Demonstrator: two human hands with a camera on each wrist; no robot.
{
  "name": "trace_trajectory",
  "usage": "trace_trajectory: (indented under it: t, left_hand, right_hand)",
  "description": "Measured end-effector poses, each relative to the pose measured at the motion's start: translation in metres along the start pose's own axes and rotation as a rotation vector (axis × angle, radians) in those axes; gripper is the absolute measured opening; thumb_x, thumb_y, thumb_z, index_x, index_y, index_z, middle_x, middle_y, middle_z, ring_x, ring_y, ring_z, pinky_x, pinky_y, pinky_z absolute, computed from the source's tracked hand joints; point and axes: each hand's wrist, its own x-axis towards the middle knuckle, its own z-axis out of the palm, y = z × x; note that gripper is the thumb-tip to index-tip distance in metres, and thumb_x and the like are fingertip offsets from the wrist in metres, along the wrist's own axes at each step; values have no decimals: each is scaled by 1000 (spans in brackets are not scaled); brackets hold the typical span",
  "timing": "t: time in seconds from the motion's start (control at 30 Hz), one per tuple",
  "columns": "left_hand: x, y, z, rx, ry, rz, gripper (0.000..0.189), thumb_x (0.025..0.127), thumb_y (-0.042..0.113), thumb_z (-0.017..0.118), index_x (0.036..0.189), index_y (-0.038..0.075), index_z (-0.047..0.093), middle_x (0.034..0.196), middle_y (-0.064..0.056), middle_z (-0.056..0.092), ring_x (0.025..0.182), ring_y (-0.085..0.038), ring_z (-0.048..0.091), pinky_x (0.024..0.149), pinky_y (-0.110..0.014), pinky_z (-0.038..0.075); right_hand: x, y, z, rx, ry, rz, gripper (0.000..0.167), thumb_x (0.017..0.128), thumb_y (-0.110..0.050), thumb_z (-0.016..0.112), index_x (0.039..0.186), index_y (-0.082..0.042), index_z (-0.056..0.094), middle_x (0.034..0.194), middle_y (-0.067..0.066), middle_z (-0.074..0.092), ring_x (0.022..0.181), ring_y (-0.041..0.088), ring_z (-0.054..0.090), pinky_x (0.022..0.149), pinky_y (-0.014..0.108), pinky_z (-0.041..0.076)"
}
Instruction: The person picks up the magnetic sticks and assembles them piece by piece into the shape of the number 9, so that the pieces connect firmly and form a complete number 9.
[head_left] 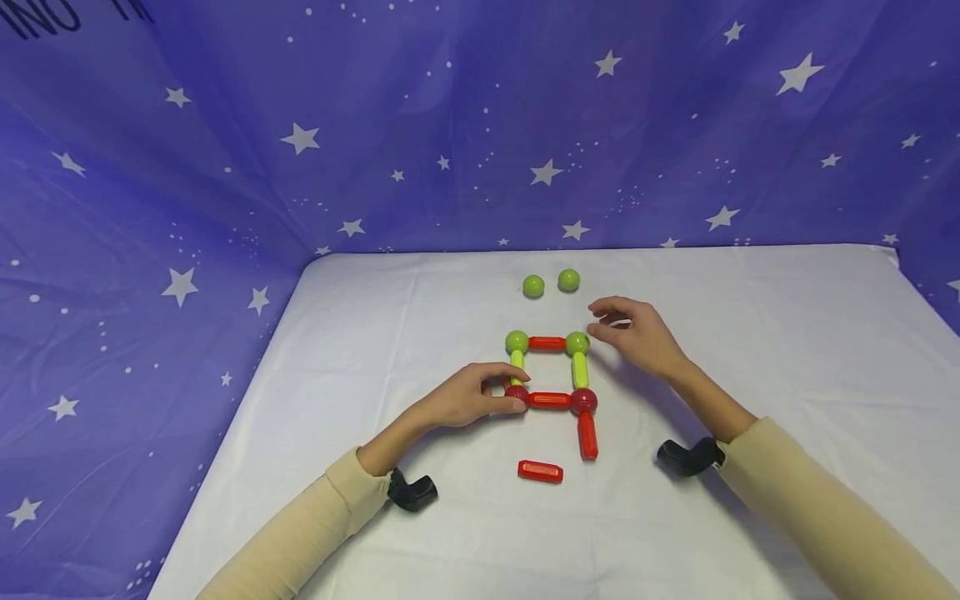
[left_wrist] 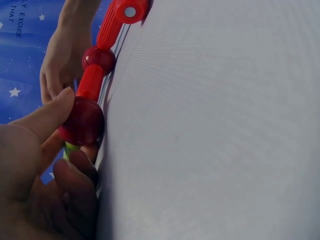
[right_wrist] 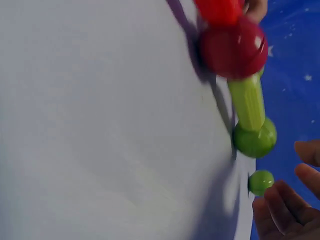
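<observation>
A square of magnetic rods and balls lies flat on the table. Its far side is a red rod (head_left: 547,343) between two green balls (head_left: 517,342). Along the near side, another red rod (head_left: 551,401) joins two red balls (head_left: 584,402); yellow-green rods (head_left: 580,370) form the sides. My left hand (head_left: 468,393) grips the near-left red ball (left_wrist: 82,121), thumb on top and fingers round the far side. Just right of the far-right green ball (right_wrist: 256,138) hovers my right hand (head_left: 637,337), fingers loosely bent and holding nothing. From the near-right red ball a red rod (head_left: 588,436) points toward me.
Two loose green balls (head_left: 533,287) sit beyond the square. On the near side lies a loose red rod (head_left: 540,472). White cloth (head_left: 787,350) covers the table, and a blue starry curtain (head_left: 480,125) hangs behind it and along the left.
</observation>
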Motion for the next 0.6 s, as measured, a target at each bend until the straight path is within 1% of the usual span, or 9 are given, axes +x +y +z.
trace_trajectory:
  t: [0.17,0.37,0.47,0.6]
  left_hand:
    - [-1,0,-1,5,1,-4,42,88,35,75,126,20,66,104,5,59,70,-15,48,63,-26,38]
    - [-1,0,-2,3,1,-9,42,88,35,76,127,20,65,105,6,59,71,-16,49,64,-26,39]
    - [0,-1,-1,4,0,-9,42,88,36,75,126,21,66,105,6,59,72,-16,49,64,-27,39]
    - [0,-1,0,8,3,-11,42,88,36,76,126,22,66,104,7,59,71,-16,49,64,-27,39]
  right_hand:
    - [25,4,1,-14,0,45,40,92,-13,69,127,4,60,123,23,61,109,37,59,93,52,45]
    - [50,8,2,-8,6,102,47,92,-14,68,135,0,55,133,27,52,119,42,53,97,55,42]
    - [60,11,2,-15,-9,117,52,91,-14,68,139,-3,52,141,25,47,123,43,50,98,55,41]
    - [70,13,4,-21,-52,122,55,92,-15,68,143,-5,49,148,20,42,126,42,48,97,54,42]
